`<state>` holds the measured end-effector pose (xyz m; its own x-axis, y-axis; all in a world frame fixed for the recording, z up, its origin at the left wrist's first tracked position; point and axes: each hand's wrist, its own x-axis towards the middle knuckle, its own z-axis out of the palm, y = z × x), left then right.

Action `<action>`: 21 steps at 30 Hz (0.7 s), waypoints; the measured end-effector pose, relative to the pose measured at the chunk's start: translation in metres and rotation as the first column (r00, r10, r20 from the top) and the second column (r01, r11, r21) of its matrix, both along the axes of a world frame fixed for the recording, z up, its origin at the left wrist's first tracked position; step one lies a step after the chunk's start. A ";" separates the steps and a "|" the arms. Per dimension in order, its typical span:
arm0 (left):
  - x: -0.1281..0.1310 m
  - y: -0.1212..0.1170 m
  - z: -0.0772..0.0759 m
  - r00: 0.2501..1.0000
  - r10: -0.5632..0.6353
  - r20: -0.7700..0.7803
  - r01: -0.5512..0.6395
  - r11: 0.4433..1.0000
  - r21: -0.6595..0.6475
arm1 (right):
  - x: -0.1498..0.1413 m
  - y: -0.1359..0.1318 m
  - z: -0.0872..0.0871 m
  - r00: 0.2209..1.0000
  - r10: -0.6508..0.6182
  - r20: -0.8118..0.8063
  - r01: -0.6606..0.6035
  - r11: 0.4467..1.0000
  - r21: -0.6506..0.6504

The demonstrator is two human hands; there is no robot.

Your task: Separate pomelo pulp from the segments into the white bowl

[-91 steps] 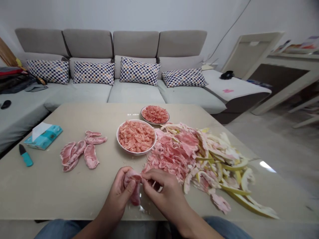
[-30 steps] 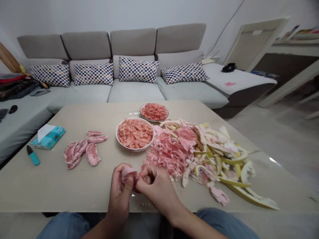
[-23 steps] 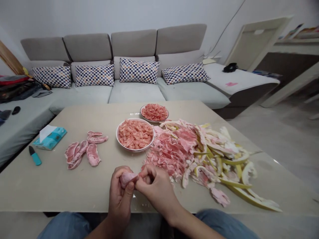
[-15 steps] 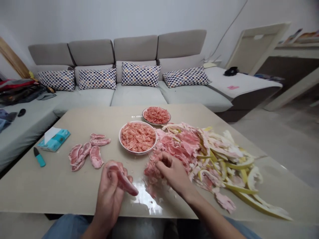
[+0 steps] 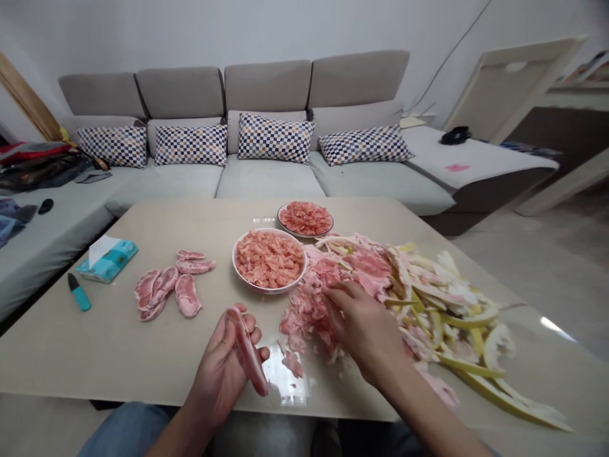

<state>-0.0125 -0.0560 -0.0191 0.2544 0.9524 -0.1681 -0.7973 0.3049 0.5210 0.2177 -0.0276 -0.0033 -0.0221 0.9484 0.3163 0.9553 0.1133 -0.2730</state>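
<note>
While the left hand [image 5: 219, 374] cradles a pomelo segment [image 5: 248, 352], the right hand [image 5: 364, 330] sits in a heap of torn membrane [image 5: 309, 311]

Half open and palm up, the left hand holds the long pink segment against its fingers, just above the glass-topped table [image 5: 95, 349]. The segment stands tilted, and its lower end reaches past the fingertips. The right hand is curved, palm down, with its fingers [image 5: 335, 292] pressed into the pink scraps. Whether it grips any of them cannot be told from this view. A few loose scraps lie on the table between the two hands.

Behind the heap, pale strips of yellow-edged rind [image 5: 476, 355] spread toward the right side of the table. A white bowl [image 5: 269, 291] of separated pulp stands just left of the heap, and a smaller plate [image 5: 305, 236] of pulp sits behind the bowl. Left of the bowl lie several peeled segments [image 5: 187, 295], near a tissue pack [image 5: 107, 260] and a small teal-handled knife [image 5: 78, 292]. A long gray sofa [image 5: 266, 184] with checkered cushions [image 5: 275, 138] runs behind the table.
</note>
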 end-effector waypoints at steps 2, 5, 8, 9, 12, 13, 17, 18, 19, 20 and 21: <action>0.002 0.000 -0.001 1.000 0.002 -0.010 -0.002 1.000 -0.008 | -0.017 -0.009 0.002 0.949 0.166 -0.268 -0.172 0.985 -0.002; 0.007 0.000 -0.004 0.999 -0.002 -0.038 0.003 1.000 0.017 | -0.045 -0.023 0.006 0.748 0.304 -0.590 -0.423 0.903 -0.070; 0.012 -0.002 -0.010 0.994 -0.009 -0.108 0.013 0.999 0.038 | -0.062 -0.032 0.007 0.676 0.310 -0.668 -0.515 0.848 -0.128; 0.014 -0.002 -0.012 0.991 -0.003 -0.131 0.007 1.000 0.025 | -0.064 -0.034 0.006 0.680 0.289 -0.674 -0.515 0.843 -0.158; 0.016 -0.003 -0.014 0.991 -0.012 -0.136 0.007 0.999 -0.035 | -0.063 -0.032 0.004 0.702 0.190 -0.687 -0.468 0.849 -0.243; 0.015 -0.003 -0.012 0.993 -0.034 -0.116 0.029 0.999 -0.039 | -0.060 -0.031 0.003 0.688 0.147 -0.711 -0.455 0.851 -0.264; 0.009 -0.003 -0.002 0.982 -0.173 -0.075 0.176 0.984 0.028 | -0.048 -0.023 -0.001 0.417 -0.047 -0.908 -0.522 0.805 -0.281; 0.008 -0.004 0.000 0.977 -0.187 -0.103 0.193 0.980 0.050 | -0.047 -0.022 -0.002 0.326 -0.098 -0.940 -0.558 0.783 -0.275; 0.007 -0.004 0.001 0.971 -0.190 -0.145 0.202 0.977 0.070 | -0.047 -0.021 -0.004 0.244 -0.147 -0.958 -0.590 0.761 -0.268; 0.005 -0.005 0.001 0.965 -0.178 -0.190 0.198 0.976 0.092 | -0.048 -0.021 -0.005 0.175 -0.197 -0.965 -0.620 0.739 -0.264; 0.005 -0.006 0.000 0.960 -0.157 -0.233 0.187 0.976 0.115 | -0.051 -0.021 -0.006 0.115 -0.248 -0.962 -0.647 0.716 -0.262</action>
<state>-0.0080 -0.0616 -0.0192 0.3876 0.9150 -0.1122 -0.5992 0.3425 0.7236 0.1670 -0.0487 -0.0096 -0.3778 0.8910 -0.2517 -0.1688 -0.3336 -0.9275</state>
